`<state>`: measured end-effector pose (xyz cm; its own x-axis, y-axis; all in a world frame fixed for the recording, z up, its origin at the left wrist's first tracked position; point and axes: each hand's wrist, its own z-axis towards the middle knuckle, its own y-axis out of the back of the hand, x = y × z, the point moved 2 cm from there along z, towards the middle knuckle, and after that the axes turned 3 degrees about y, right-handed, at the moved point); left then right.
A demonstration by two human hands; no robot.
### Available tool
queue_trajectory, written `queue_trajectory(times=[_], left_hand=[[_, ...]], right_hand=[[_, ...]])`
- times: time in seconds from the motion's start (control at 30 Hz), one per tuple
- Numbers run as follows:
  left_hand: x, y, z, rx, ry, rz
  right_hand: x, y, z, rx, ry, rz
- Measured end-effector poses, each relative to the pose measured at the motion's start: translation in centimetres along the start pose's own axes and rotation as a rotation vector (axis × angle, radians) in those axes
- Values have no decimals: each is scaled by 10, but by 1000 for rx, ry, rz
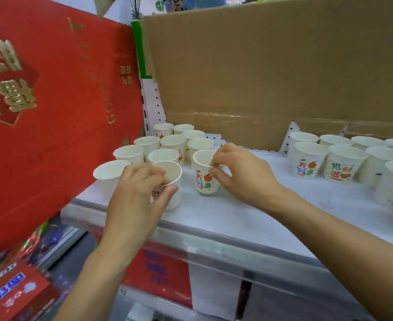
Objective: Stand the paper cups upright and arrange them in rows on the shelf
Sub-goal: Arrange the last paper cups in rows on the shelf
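Each hand holds one white paper cup printed with coloured characters and an orange. My left hand pinches the rim of an upright cup near the front left of the white shelf. My right hand grips the rim of a second upright cup just to the right. Behind them several upright cups stand in rows toward the back left corner. Another group of upright cups stands at the right of the shelf.
A large red box with gold characters leans at the shelf's left end. A brown cardboard sheet lines the back. The shelf's clear front rail runs below my wrists; red packages lie on lower levels.
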<state>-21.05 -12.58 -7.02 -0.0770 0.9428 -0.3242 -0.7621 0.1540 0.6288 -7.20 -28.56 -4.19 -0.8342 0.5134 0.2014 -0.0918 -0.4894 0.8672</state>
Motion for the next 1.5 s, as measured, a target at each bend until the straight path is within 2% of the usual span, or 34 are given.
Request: queue_trajectory(times=[0.17, 0.33, 0.47, 0.6, 0.7, 0.77, 0.87, 0.97, 1.5], left_hand=[[-61, -37, 13, 192, -94, -222], [-134, -88, 37, 392, -213, -313], [-174, -121, 53, 460, -299, -268], [-189, -136, 59, 435, -379, -241], [-183, -130, 61, 409, -280, -458], [-177, -124, 65, 490, -127, -577], [-170, -125, 71, 626, 18, -561], [-172, -131, 75, 649, 40, -533], [-186, -148, 80, 537, 74, -404]], right_hand=[[-50, 56, -60, 17, -67, -139], [-107, 107, -100, 110, -219, -310], [-135, 124, -114, 162, -291, -348], [-146, 127, -119, 170, -273, -350], [-152, 134, -121, 132, -238, -308], [-155, 139, -120, 106, -201, -254], [-157, 140, -116, 135, -136, -208], [-162, 139, -114, 151, -115, -244], [-179, 146, -116, 167, -34, -532]])
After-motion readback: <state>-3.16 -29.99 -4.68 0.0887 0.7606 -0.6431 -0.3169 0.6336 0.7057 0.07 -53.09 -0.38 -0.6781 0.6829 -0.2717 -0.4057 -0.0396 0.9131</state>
